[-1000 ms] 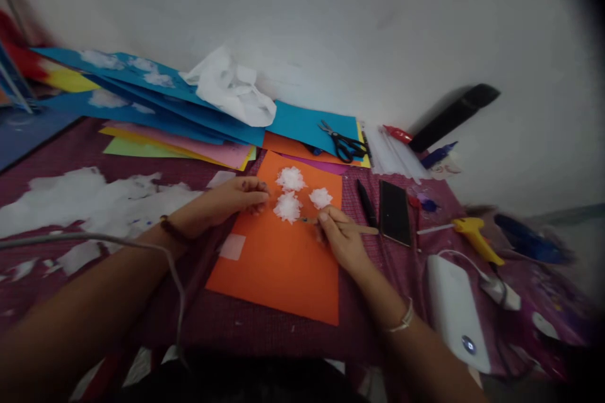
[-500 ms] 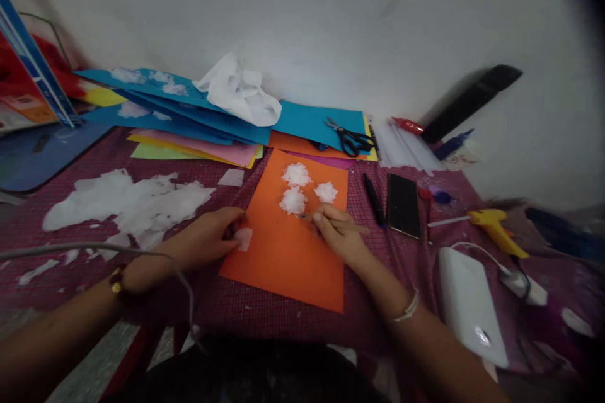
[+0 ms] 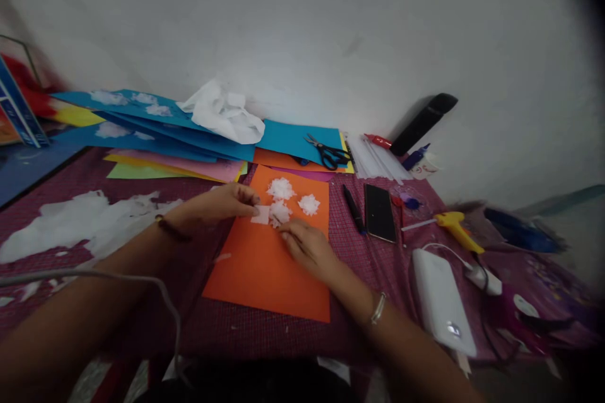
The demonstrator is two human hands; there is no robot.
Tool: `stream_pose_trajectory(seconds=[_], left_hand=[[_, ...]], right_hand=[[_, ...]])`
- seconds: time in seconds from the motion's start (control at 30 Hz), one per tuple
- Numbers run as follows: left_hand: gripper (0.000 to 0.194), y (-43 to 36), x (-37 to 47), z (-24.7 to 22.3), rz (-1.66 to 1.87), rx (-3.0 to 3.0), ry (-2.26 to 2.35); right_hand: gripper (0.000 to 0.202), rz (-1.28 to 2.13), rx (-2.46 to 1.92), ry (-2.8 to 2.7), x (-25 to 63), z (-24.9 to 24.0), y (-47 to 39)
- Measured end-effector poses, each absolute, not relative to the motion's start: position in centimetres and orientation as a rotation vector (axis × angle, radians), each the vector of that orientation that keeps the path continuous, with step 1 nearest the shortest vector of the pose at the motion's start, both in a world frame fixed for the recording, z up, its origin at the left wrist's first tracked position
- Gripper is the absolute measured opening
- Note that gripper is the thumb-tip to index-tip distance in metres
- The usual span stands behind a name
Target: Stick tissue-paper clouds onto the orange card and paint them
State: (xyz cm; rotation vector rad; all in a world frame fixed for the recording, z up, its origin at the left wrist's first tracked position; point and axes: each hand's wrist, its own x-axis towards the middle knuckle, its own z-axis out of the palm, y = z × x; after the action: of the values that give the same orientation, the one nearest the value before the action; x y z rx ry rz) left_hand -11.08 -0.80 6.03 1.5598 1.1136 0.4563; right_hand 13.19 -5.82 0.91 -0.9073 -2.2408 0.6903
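Note:
An orange sheet point(image 3: 274, 271) lies on the table with three white tissue tufts on its upper part: one at the top point(image 3: 280, 188), one at the right point(image 3: 309, 204) and one lower down point(image 3: 280, 213). My left hand point(image 3: 241, 200) pinches a small white paper square point(image 3: 261, 215) beside the lower tuft. At that tuft's lower right edge, my right hand point(image 3: 302, 244) has its fingers closed round a thin stick, whose tip is too small to make out clearly.
White tissue scraps point(image 3: 94, 220) lie at the left. Behind are blue sheets point(image 3: 165, 132), crumpled tissue point(image 3: 227, 116) and scissors point(image 3: 328, 154). At the right are a marker point(image 3: 353, 208), a phone point(image 3: 380, 213), a glue gun point(image 3: 456, 227) and a white power bank point(image 3: 442, 299). A cable point(image 3: 118, 276) crosses my left forearm.
My left hand has moved inward and up with the paper square, from the sheet's left edge to the lower tuft. My right hand has shifted slightly left, and the camera view has shifted.

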Motion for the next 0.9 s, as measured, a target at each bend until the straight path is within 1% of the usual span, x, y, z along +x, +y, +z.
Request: stream_pose_trajectory(seconds=[0.1,0.27,0.43,0.53,0.67,0.9], left_hand=[[0.013,0.1,-10.9,5.2,0.444,1.67,1.069],[0.013,0.0,-11.0,3.3,0.396,1.794,1.11],[0.011,-0.4,-9.6,1.7,0.581,1.823,1.195],[0.011,-0.4,-8.7,1.3,0.655,1.862,1.222],[0.009,-0.3,-8.3,1.0,0.656,1.875,1.226],[0.003,-0.2,-8.2,1.0,0.707,1.85,1.177]], right_hand=[[0.019,0.828,-1.006,-2.058,13.3,0.4,-5.5],[0.017,0.971,-1.082,-1.969,13.4,0.4,-5.2],[0.019,1.015,-1.094,-1.966,13.5,0.4,-5.2],[0.019,1.021,-1.097,-1.954,13.6,0.4,-5.3],[0.017,0.964,-1.104,-1.886,13.7,1.0,-5.8],[0.016,0.83,-0.985,-2.135,13.1,1.6,-6.4]])
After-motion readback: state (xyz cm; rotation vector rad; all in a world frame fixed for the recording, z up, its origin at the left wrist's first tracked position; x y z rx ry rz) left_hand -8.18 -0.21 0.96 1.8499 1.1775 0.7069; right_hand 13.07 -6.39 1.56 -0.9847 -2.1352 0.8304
